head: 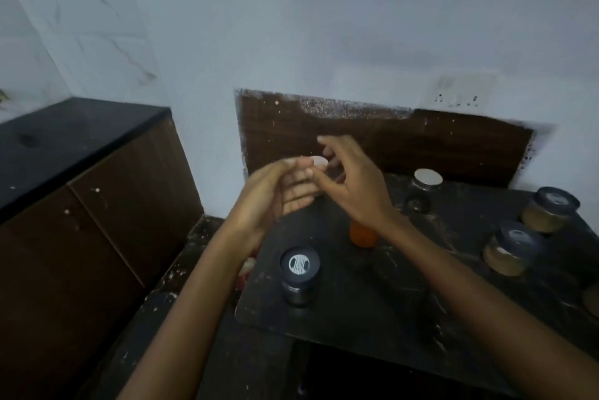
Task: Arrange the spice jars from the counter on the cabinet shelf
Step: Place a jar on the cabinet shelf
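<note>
Black counter slab (356, 318), open stretch right of the dark-lidded spice jar (299, 273) near its left edge. Above that jar, left hand (278, 192) and right hand (355, 187) loosely spread, fingertips close together.

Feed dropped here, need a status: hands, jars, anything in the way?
Left hand, right hand open, empty, above black counter. Black-lidded glass spice jar stands nearest, untouched. Round orange jar under right wrist.

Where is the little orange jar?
In the head view, the orange jar stands near the middle of the dark counter. It is partly hidden under the wrist of the right hand, behind and to the right of the black-lidded jar.
</note>
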The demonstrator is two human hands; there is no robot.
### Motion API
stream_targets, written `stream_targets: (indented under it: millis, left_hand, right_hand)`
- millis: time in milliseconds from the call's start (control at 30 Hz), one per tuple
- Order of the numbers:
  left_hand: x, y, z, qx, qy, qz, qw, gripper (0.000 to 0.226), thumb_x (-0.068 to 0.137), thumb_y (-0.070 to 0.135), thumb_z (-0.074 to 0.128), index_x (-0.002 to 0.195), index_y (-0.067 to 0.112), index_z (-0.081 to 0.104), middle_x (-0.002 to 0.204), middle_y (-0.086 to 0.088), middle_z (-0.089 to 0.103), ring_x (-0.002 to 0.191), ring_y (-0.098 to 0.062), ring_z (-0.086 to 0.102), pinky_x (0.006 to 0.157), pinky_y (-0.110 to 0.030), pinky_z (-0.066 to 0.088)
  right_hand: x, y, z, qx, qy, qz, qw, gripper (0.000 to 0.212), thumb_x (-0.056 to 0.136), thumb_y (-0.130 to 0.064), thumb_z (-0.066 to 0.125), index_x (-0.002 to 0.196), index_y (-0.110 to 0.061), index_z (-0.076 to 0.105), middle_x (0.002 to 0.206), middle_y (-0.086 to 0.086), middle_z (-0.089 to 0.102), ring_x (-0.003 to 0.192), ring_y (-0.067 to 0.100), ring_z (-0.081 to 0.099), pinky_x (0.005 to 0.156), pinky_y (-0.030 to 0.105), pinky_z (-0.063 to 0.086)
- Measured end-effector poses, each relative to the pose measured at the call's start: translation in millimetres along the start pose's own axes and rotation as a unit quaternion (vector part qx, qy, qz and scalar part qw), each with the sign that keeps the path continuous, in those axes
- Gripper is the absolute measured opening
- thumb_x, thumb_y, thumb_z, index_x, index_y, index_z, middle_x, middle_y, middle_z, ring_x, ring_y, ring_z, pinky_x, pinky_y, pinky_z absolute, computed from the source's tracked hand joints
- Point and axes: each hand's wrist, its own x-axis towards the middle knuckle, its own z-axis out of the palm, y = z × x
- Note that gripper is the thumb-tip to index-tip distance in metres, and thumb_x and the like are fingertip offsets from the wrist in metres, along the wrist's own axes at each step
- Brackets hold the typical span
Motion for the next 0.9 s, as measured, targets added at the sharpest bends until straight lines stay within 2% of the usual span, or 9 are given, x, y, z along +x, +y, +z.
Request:
stream_targets:
  millis: [233,300,400,467,567,633,700,800,900]
  left_hand:
    - [-22.8,-103.5,-27.9,0.181,0.097,0.003,0.979,0.016,0.096,0.011,0.049,0.099,0.013,0.065,0.103,-0.005,0.069,0.092,-0.016,0.066,0.071,-0.013,0.052]
    - [-24.0,-132.9,-43.8,0.328,0.128,0.049,0.935,0.016,0.091,0.003,0.055,0.104,0.007,0.064,0.107,-0.006,0.065,0.102,-0.019,0.061,0.081,-0.013,0.048]
    - [-25.8,-168.7,-66.4,0.524,0.097,0.08,0.842,0.04,0.084,0.01,0.066,0.122,0.011,0.057,0.128,-0.007,0.054,0.122,-0.023,0.048,0.104,-0.034,0.039]
    - [-27.3,-187.5,-76.7,0.615,0.07,0.062,0.783,0.064,0.082,0.023,0.068,0.139,0.02,0.041,0.149,-0.005,0.032,0.138,-0.024,0.028,0.112,-0.036,0.028]
    - [-26.4,-205.4,-83.6,0.692,0.034,0.058,0.719,0.081,0.081,0.032,0.067,0.148,0.027,0.022,0.158,-0.004,0.014,0.144,-0.022,0.014,0.115,-0.036,0.02]
    - [-24.9,-211.9,-83.9,0.694,0.023,0.064,0.717,0.083,0.081,0.032,0.067,0.149,0.026,0.018,0.158,-0.001,0.014,0.145,-0.019,0.014,0.117,-0.033,0.02]
    - [-24.8,-214.9,-82.5,0.668,0.035,0.066,0.741,0.086,0.081,0.032,0.069,0.149,0.027,0.017,0.158,0.002,0.014,0.145,-0.017,0.014,0.116,-0.031,0.019]
    - [-24.7,-213.9,-80.9,0.635,0.033,0.074,0.768,0.094,0.077,0.035,0.073,0.149,0.03,0.013,0.159,0.003,0.011,0.145,-0.016,0.014,0.115,-0.032,0.019]
    - [-23.2,-196.4,-79.5,0.614,-0.008,0.1,0.783,0.113,0.069,0.042,0.078,0.145,0.04,-0.005,0.157,0.007,-0.004,0.144,-0.013,0.005,0.116,-0.033,0.009]
  right_hand:
    - [-96.5,48.0,67.3,-0.062,-0.195,0.061,0.977,0.049,0.089,-0.042,0.054,0.132,-0.02,0.045,0.125,0.001,0.048,0.109,0.012,0.049,0.078,0.025,0.047]
    - [-116.1,56.2,81.9,-0.078,-0.242,0.076,0.964,0.049,0.088,-0.042,0.055,0.13,-0.019,0.046,0.127,0.001,0.045,0.112,0.012,0.046,0.082,0.024,0.047]
    - [-139.7,66.1,97.3,-0.099,-0.28,0.086,0.951,0.053,0.085,-0.044,0.058,0.131,-0.02,0.046,0.137,0.002,0.039,0.121,0.014,0.04,0.089,0.026,0.046]
    - [-152.3,71.7,105.2,-0.118,-0.302,0.084,0.942,0.062,0.083,-0.046,0.059,0.137,-0.021,0.041,0.148,0.006,0.028,0.132,0.018,0.03,0.1,0.029,0.04]
    - [-163.2,78.5,114.3,-0.099,-0.333,0.133,0.928,0.066,0.084,-0.041,0.062,0.143,-0.027,0.033,0.157,0.006,0.006,0.142,0.022,0.013,0.111,0.038,0.028]
    - [-164.9,78.9,120.7,-0.015,-0.315,0.22,0.923,0.063,0.085,-0.028,0.065,0.141,-0.027,0.038,0.158,0.006,0.007,0.143,0.022,0.014,0.114,0.038,0.025]
    - [-163.4,77.6,126.1,0.059,-0.265,0.273,0.923,0.059,0.082,-0.014,0.069,0.136,-0.019,0.047,0.152,0.008,0.027,0.139,0.022,0.029,0.112,0.029,0.028]
    - [-157.6,76.3,124.5,0.103,-0.235,0.304,0.917,0.055,0.078,-0.006,0.072,0.13,-0.011,0.054,0.144,0.01,0.043,0.131,0.018,0.042,0.104,0.017,0.03]
    - [-139.6,75.7,107.5,0.132,-0.237,0.306,0.913,0.053,0.078,-0.008,0.072,0.128,-0.014,0.054,0.14,0.007,0.048,0.128,0.015,0.044,0.098,0.014,0.033]
